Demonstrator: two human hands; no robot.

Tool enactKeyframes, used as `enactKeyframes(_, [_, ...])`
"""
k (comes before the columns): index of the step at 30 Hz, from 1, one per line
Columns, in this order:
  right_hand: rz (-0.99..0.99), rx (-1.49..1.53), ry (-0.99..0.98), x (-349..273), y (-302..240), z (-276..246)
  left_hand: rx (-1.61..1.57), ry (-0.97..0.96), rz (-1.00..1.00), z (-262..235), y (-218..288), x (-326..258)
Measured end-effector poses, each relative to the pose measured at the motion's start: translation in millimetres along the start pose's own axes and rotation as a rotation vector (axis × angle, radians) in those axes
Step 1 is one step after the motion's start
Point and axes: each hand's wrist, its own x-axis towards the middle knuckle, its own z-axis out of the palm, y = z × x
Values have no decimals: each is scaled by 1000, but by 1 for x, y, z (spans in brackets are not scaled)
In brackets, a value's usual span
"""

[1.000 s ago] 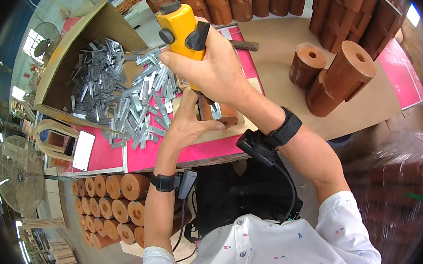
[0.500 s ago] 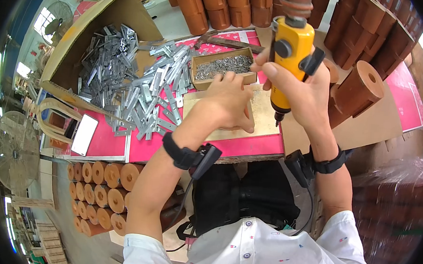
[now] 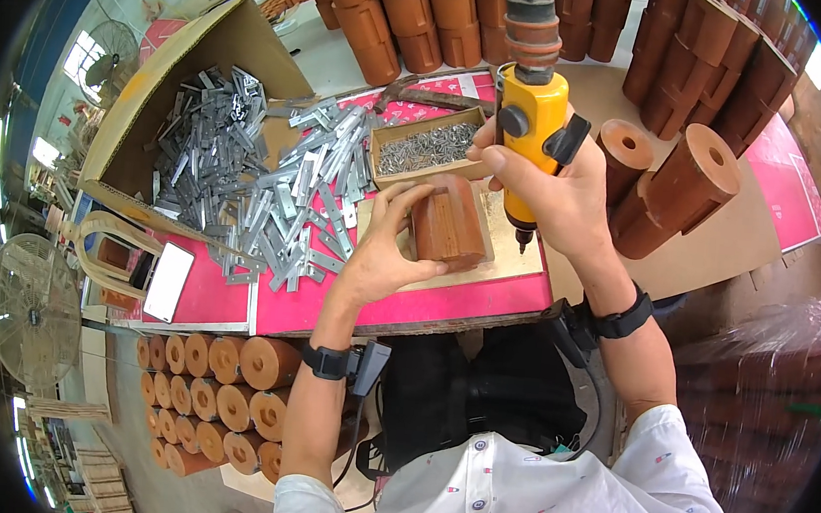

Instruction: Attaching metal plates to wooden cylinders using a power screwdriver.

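Observation:
My left hand curls around a reddish-brown wooden block with a grooved upper face, thumb along its near side. The block lies on a pale wooden board at the table's front edge. In my right hand is a yellow power screwdriver, held upright to the right of the block. Its dark bit points down above the board, apart from the block. Just behind the block stands a small cardboard box of screws. Flat metal brackets are heaped to the left.
A large cardboard box spills more brackets at the left, beside a white-screened phone. A hammer lies behind the screws. Brown wooden cylinders stand at the right, with more stacked at the back and under the table.
The brown block now shows in my left hand, where earlier only the hand over the board was seen. My right hand and the screwdriver have shifted slightly left and nearer.

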Motion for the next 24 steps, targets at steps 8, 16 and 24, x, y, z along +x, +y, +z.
enactKeyframes(8, [2,15,6,0,3,5,-160,72,59,5,-16,-1])
enactKeyframes(16, [16,8,-2,4,2,5,-94,82,63,5,-13,-2])
enactKeyframes(24, [-16,-43,-47,5,3,8,104,398,-143,-49,-20,-2])
